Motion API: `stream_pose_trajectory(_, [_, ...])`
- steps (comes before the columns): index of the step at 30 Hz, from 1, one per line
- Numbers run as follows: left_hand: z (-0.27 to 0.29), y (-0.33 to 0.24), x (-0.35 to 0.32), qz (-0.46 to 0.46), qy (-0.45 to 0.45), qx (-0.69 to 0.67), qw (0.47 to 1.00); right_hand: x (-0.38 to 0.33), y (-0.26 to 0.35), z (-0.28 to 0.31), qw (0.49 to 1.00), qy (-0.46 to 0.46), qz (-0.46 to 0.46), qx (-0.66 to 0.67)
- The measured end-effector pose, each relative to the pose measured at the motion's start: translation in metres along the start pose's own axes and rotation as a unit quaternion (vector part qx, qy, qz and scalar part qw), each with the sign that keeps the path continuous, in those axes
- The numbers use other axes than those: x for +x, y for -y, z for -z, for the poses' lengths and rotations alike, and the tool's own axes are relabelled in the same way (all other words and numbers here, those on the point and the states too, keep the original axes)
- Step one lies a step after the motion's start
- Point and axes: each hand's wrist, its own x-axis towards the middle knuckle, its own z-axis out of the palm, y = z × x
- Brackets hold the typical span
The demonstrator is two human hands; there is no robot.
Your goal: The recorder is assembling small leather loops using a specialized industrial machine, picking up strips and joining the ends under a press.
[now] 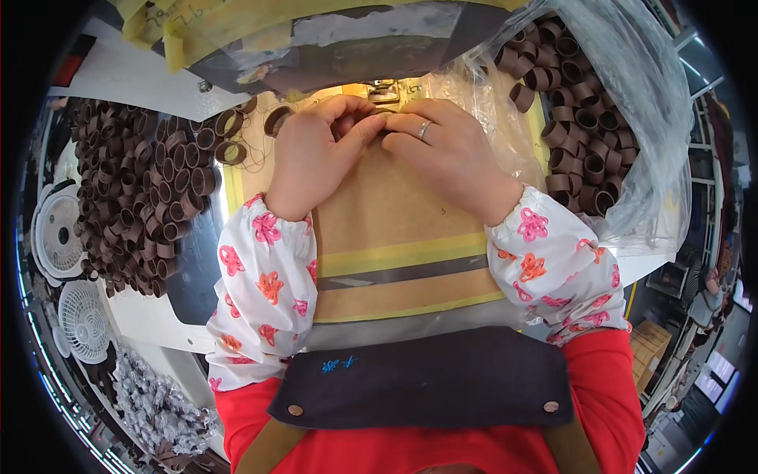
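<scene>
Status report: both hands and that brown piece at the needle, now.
Left hand and right hand pinched together on a small brown band at the sewing machine's presser foot. Band mostly hidden by fingers. Nothing blocking the hands.

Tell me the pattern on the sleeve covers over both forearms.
White sleeve covers with pink and orange flowers, clearest in the head view.

Left hand [316, 154] and right hand [442, 150] meet fingertip to fingertip at the sewing machine [383, 91], pinching a small brown piece, mostly hidden. Tan taped bench [395, 237] below the hands. Pile of brown fabric loops [134, 189] on the left, more in a clear plastic bag [632, 158] on the right. White floral sleeve covers [260, 292] on both forearms.
</scene>
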Motion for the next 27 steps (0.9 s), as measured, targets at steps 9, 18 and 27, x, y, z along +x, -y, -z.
stream_pose_trajectory(9, [0.0,-0.004,-0.004,-0.032,-0.039,0.079,0.996,0.01,0.011,0.008,0.928,0.044,-0.29,0.23])
stream_pose_trajectory(18, [-0.003,-0.009,-0.007,-0.019,-0.077,0.035,0.996,0.009,0.007,0.004,0.915,0.004,-0.313,0.256])
stream_pose_trajectory(27, [-0.001,-0.005,-0.003,-0.012,-0.035,0.036,0.999,0.004,-0.001,-0.003,0.945,-0.019,-0.24,0.222])
